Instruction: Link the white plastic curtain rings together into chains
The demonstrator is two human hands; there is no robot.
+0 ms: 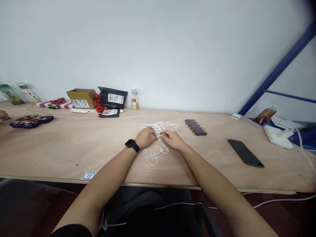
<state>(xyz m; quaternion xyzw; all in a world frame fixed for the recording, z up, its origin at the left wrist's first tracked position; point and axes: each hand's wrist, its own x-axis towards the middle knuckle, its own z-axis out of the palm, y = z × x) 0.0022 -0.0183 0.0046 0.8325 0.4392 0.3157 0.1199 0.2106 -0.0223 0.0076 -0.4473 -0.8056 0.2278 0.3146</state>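
Your rings point(159, 124) look like smooth plastic, semi-matt; your tabletop point(103, 148) is matt wood. Your watch point(129, 143) has a glossy face w/ a matt, rubbery strap point(135, 147). You've also got a phone point(245, 153) w/ glossy scrn, matt cardbd box point(86, 95), shiny crinkled plastic bag point(104, 96), clear plastic btl point(134, 99) & smooth matt wall point(158, 59).

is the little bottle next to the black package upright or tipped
Upright: the bottle stands on the table with its narrow end up.
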